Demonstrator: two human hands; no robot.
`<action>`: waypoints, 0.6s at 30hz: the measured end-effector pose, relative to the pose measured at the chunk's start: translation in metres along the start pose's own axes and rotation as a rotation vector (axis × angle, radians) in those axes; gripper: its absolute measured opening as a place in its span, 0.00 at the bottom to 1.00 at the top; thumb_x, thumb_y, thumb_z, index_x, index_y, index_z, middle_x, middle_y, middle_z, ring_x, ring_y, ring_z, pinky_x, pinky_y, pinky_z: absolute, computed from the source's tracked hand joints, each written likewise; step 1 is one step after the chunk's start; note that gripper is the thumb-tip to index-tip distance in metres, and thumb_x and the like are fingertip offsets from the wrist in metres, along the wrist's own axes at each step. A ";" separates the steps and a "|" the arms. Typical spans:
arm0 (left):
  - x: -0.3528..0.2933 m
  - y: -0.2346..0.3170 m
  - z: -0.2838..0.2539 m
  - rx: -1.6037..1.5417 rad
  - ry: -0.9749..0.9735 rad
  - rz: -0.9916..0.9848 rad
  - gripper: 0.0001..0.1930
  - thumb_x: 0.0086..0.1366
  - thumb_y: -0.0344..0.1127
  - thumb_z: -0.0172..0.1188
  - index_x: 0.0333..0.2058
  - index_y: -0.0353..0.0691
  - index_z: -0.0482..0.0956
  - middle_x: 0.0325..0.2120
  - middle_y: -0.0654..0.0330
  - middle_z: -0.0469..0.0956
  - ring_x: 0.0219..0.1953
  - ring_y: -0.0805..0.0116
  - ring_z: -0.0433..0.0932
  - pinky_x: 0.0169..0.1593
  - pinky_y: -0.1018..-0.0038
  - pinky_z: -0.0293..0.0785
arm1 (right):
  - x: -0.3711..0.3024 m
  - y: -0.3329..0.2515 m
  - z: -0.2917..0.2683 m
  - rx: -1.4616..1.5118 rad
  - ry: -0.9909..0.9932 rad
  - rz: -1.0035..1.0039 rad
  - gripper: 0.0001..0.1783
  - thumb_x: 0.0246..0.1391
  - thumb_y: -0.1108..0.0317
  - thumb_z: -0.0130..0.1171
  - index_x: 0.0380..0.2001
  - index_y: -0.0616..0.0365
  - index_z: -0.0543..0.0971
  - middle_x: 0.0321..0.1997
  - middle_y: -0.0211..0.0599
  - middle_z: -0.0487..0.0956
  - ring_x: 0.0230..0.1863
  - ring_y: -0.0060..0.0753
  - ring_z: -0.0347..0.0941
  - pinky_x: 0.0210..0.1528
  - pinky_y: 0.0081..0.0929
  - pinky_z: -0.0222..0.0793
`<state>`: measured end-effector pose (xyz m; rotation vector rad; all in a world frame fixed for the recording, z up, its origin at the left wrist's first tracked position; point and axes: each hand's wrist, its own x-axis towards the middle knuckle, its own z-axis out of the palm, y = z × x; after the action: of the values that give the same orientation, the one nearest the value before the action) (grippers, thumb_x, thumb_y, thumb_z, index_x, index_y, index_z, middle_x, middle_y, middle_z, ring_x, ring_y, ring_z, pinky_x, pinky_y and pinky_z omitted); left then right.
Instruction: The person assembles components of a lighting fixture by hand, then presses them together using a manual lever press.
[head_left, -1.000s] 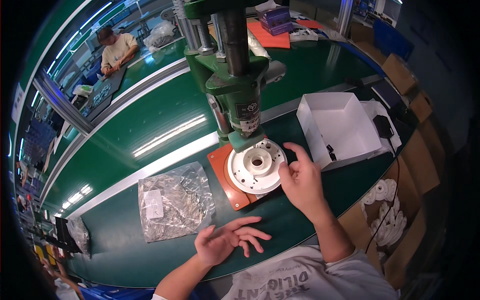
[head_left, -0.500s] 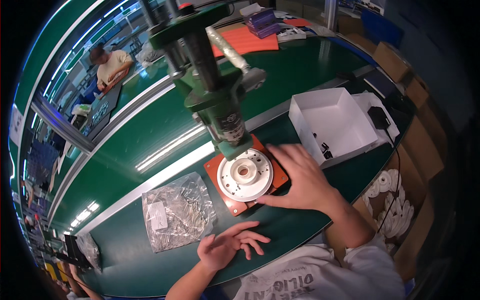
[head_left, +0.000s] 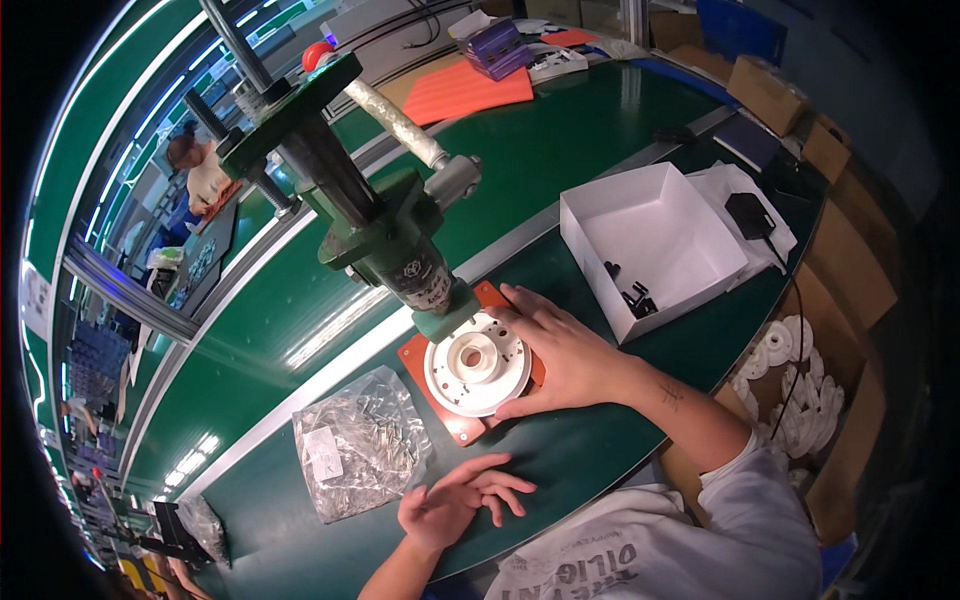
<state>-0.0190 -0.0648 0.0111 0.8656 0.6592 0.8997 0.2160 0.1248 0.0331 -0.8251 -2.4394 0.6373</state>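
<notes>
Round, hole-dotted white disc [head_left: 482,374], right hand [head_left: 562,358] in rim-clasping grip, left hand [head_left: 450,508] loosely spread

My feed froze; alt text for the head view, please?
Right hand curves around the right side of a white disc on an orange plate under a green press. Left hand is open and empty near a clear bag; a white box stands farther right.

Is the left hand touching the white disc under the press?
Apart. The head view shows a strip of green tabletop between the left hand and the white disc.
</notes>
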 end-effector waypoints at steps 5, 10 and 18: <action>0.003 0.001 -0.002 0.010 -0.024 0.007 0.60 0.58 0.82 0.39 0.72 0.33 0.62 0.57 0.25 0.75 0.48 0.43 0.83 0.44 0.66 0.78 | -0.003 0.003 0.006 0.007 0.030 -0.001 0.69 0.41 0.28 0.75 0.73 0.65 0.59 0.78 0.72 0.51 0.79 0.73 0.49 0.77 0.56 0.53; -0.001 -0.002 -0.003 -0.037 -0.018 0.010 0.60 0.55 0.78 0.45 0.72 0.29 0.60 0.61 0.31 0.74 0.51 0.48 0.82 0.45 0.68 0.77 | 0.009 -0.012 -0.029 0.087 0.268 -0.142 0.59 0.45 0.39 0.77 0.69 0.67 0.65 0.75 0.66 0.61 0.76 0.66 0.58 0.75 0.53 0.59; -0.003 -0.015 -0.007 0.203 0.206 0.088 0.36 0.67 0.53 0.53 0.63 0.26 0.71 0.54 0.38 0.79 0.47 0.54 0.83 0.43 0.70 0.78 | 0.142 -0.044 -0.105 0.727 0.529 0.019 0.36 0.65 0.46 0.61 0.65 0.63 0.73 0.64 0.44 0.76 0.60 0.32 0.76 0.58 0.36 0.71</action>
<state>-0.0199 -0.0701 -0.0049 0.9969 0.9086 1.0217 0.1582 0.2142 0.1804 -0.6028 -1.5548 1.0622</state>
